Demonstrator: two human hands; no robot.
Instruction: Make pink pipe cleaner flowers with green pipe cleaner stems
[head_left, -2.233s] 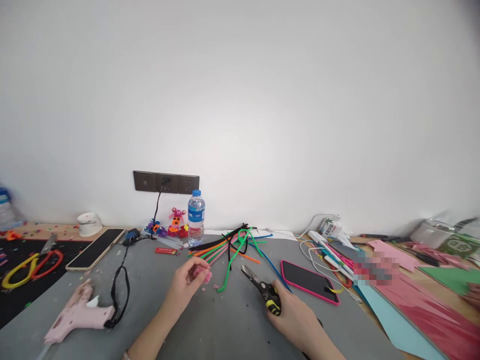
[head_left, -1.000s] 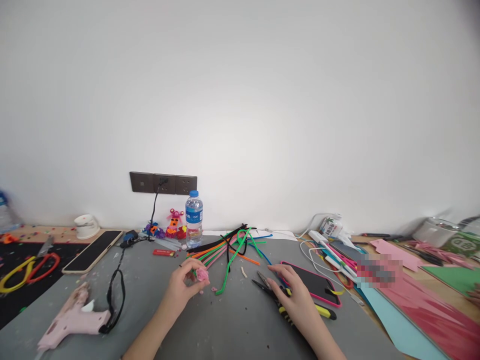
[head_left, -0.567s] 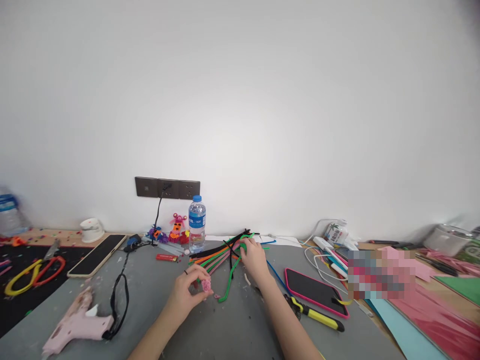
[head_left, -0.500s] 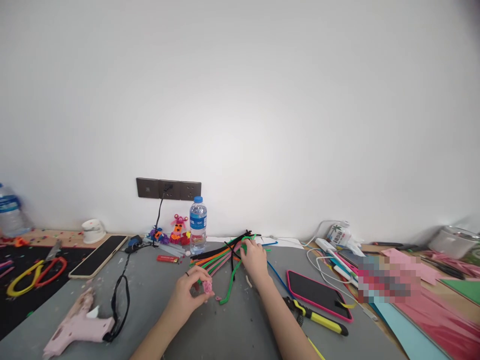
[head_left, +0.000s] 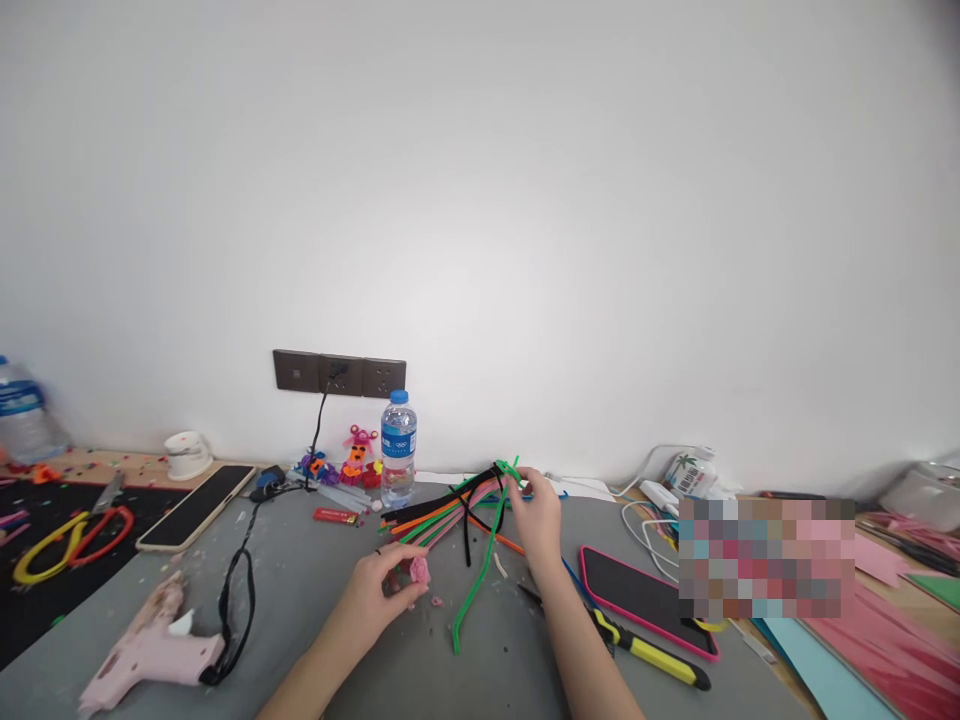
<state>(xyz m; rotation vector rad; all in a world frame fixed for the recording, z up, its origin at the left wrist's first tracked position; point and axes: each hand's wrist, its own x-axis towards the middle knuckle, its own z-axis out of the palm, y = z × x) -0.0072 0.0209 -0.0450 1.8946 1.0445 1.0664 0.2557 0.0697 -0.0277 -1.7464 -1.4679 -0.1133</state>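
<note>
Between the thumb and fingers of my left hand (head_left: 379, 590) is a small crumpled pink piece (head_left: 419, 571), which looks like coiled pipe cleaner. My right hand (head_left: 538, 515) pinches a bent green pipe cleaner (head_left: 480, 585) at the far end of a bundle of pipe cleaners (head_left: 439, 512). The green one hangs down toward me, its lower tip bent. Black, orange, green and pink strands fan out to the left in the bundle. Its fingertips are partly hidden among the green loops. A tiny pink scrap (head_left: 436, 601) lies just right of my left hand.
A water bottle (head_left: 398, 450) and small pipe-cleaner figures (head_left: 355, 460) stand by the wall. At left lie a pink glue gun (head_left: 154, 650), a phone (head_left: 199, 508) and scissors (head_left: 75, 550). Yellow-handled pliers (head_left: 652, 658) and a pink-cased phone (head_left: 645, 600) lie at right.
My right hand has shifted right and drawn the green pipe cleaner with it; its lower end has swung nearer to me. My left hand still pinches the pink piece, almost unmoved.
</note>
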